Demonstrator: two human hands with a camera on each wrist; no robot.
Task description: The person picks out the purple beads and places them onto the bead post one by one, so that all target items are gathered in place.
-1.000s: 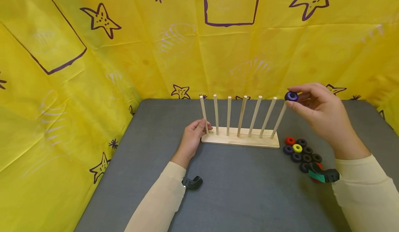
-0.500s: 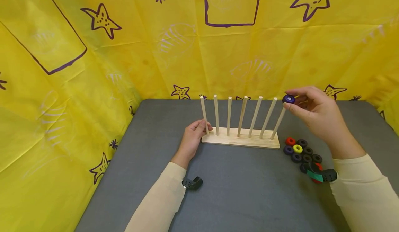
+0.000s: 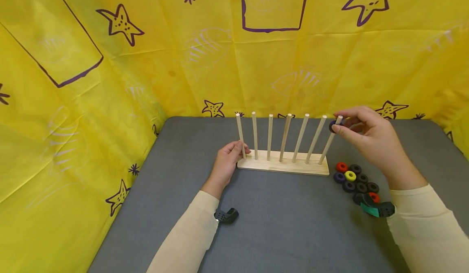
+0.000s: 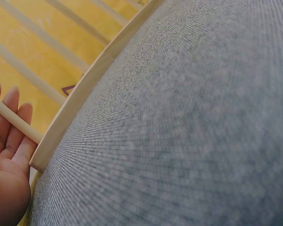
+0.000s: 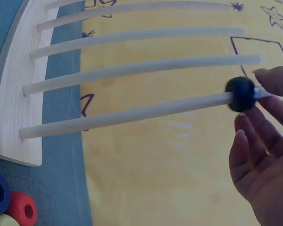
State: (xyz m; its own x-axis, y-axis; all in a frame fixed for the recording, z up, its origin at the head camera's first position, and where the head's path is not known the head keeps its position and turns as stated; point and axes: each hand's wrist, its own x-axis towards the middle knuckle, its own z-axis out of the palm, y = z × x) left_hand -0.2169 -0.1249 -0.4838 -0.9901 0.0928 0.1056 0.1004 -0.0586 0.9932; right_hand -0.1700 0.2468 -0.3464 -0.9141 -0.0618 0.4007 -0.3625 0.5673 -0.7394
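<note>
A wooden rack [image 3: 282, 165] with a row of upright pegs stands on the table. My left hand [image 3: 228, 159] holds the leftmost peg [image 3: 239, 132] low down, near the base; in the left wrist view its fingers [image 4: 12, 117] lie behind that peg. At the other end, my right hand [image 3: 371, 142] pinches a dark purple ring [image 3: 332, 126] between thumb and fingertips. The ring is threaded on the rightmost peg [image 5: 132, 115] close to its top, and the peg's tip pokes out past it in the right wrist view.
Right of the rack lies a cluster of loose rings: a yellow ring [image 3: 350, 176], red ones such as this red ring [image 3: 342, 167], and several dark ones. The right wrist strap [image 3: 381, 209] overlaps the nearest rings. A yellow patterned cloth [image 3: 220, 69] hangs behind the grey table [image 3: 264, 224].
My right hand has moved slightly left and down, bringing the ring from over the rightmost peg's tip to just below it. The left hand stays put.
</note>
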